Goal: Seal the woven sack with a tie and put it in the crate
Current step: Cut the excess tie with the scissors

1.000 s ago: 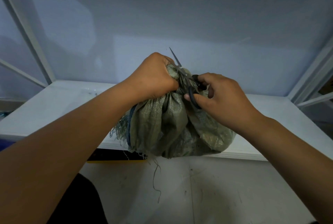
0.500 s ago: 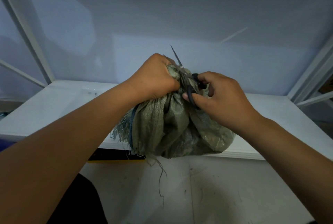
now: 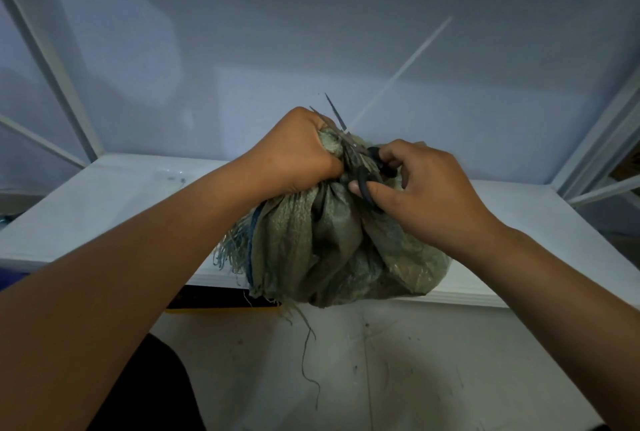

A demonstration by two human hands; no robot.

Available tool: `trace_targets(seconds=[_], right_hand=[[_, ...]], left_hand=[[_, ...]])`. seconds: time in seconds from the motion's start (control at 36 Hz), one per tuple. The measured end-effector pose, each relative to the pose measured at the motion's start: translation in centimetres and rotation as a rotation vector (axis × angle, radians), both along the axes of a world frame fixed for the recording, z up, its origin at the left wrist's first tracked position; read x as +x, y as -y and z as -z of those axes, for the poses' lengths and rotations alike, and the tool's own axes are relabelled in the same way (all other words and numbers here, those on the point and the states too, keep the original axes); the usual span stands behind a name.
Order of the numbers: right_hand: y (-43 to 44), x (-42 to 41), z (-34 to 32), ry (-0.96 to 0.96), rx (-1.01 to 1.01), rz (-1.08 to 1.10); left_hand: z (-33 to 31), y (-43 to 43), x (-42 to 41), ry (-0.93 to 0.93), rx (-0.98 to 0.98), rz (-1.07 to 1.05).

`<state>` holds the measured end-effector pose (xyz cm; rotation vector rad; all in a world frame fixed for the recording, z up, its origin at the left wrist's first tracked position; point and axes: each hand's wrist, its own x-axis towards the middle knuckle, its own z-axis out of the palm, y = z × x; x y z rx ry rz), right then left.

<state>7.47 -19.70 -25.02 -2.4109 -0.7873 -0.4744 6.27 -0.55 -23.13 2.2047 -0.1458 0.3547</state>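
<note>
A green woven sack [image 3: 332,250] rests on the front edge of a white shelf [image 3: 104,202], its mouth bunched upward. My left hand [image 3: 294,153] is clenched around the gathered neck of the sack. My right hand [image 3: 426,188] grips black-handled scissors [image 3: 360,167], fingers through the loops. The two blades are parted and point up and away just above the neck. Frayed threads hang from the sack's left side and bottom. I see no tie and no crate.
A pale blue wall stands close behind the shelf. White metal frame bars [image 3: 52,60] slant on the left and right [image 3: 602,139]. Below the shelf lies a scuffed white floor [image 3: 415,361]. A thin pale streak [image 3: 408,63] crosses the wall above the scissors.
The scissor blades have parted from nearly closed. The sack and both hands stay in almost the same place. A pale streak on the wall appeared and grew longer.
</note>
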Motion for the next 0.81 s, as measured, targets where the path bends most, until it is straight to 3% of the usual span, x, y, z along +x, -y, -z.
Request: trace_targets(seconds=[0.81], right_hand=[[0.11,-0.21,-0.78,-0.234,-0.058,0.017]], left_hand=[[0.79,-0.05,0.15,-0.044,0.112,0.021]])
